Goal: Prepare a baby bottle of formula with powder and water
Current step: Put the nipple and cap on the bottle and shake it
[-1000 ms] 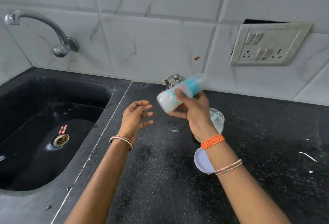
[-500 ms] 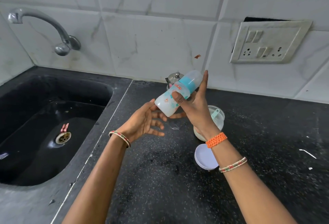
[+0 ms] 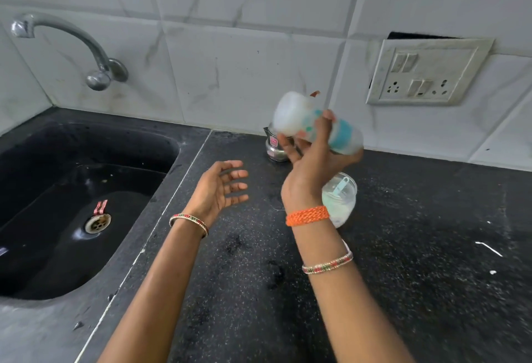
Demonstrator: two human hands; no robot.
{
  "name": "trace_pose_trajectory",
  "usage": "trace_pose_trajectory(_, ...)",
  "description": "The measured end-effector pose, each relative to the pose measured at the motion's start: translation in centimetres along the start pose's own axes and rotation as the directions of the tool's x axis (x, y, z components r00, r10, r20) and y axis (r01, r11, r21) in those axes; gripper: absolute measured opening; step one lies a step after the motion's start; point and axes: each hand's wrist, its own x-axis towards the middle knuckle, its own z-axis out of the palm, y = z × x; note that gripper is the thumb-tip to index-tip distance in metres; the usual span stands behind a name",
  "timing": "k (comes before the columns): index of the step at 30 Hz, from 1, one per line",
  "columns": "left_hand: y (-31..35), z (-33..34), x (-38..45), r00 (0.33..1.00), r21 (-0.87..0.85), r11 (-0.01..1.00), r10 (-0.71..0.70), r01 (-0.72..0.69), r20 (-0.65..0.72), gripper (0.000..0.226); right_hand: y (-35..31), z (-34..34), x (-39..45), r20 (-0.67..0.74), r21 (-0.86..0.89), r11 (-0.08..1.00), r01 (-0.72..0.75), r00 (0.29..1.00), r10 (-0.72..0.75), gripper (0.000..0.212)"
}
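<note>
My right hand [image 3: 309,162] grips a baby bottle [image 3: 299,120] with white liquid inside and a teal collar. The bottle lies almost sideways in the air above the black counter [image 3: 417,247], its base to the left, and it is motion-blurred. My left hand [image 3: 220,187] hovers below and to the left, palm up, fingers loosely spread, holding nothing. Behind my right wrist stands a clear powder jar [image 3: 342,198] with a teal scoop [image 3: 341,185] in it.
A small steel pot [image 3: 273,146] stands against the tiled wall behind the bottle. The black sink [image 3: 72,204] with a drain and a wall tap [image 3: 95,54] lies left. A switch and socket plate [image 3: 426,71] hangs on the wall to the right.
The bottle has swung up and over, its base now higher and to the left, still in my right hand. My left hand has drawn away from the bottle and hangs apart from it.
</note>
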Motion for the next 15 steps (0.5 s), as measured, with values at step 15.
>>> trace_pose_trajectory(15, -0.6, -2.9, -1.4, 0.989, 0.165, 0.983, -0.053, 0.076, -0.140, 0.019, 3.2, -3.6, 1.2, 0.570, -0.726, 0.581, 0.368, 0.794, 0.210, 0.083)
